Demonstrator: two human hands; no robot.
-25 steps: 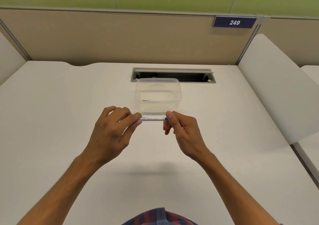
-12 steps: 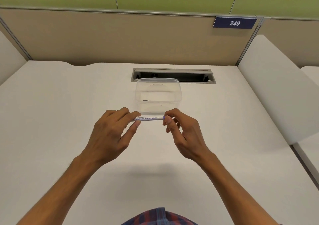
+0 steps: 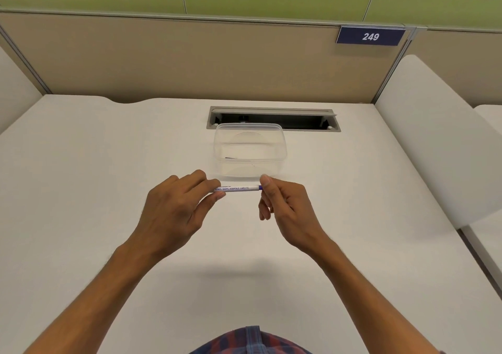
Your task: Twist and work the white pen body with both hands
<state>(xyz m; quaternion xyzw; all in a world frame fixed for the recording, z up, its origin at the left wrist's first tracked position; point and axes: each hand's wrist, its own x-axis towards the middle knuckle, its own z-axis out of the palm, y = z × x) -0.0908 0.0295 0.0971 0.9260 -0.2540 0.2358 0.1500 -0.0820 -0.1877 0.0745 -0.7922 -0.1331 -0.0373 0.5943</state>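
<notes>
A white pen [image 3: 239, 188] with blue print and a blue end lies level in the air above the white desk [image 3: 108, 190], held between both hands. My left hand [image 3: 173, 212] pinches its left end between thumb and fingers. My right hand [image 3: 285, 207] pinches the blue right end between thumb and forefinger, its other fingers curled below. Just beyond the pen stands a clear plastic container [image 3: 250, 149], open-topped, with a thin dark item inside near its left wall.
A cable slot [image 3: 304, 120] with its flap open is set into the desk behind the container. Beige partition panels [image 3: 190, 62] close off the back, with a blue sign reading 249 [image 3: 370, 37]. A white side divider [image 3: 434, 141] rises at right.
Both hands have stayed at the pen's ends with small shifts of the fingers; the pen has turned slightly. The container has not moved.
</notes>
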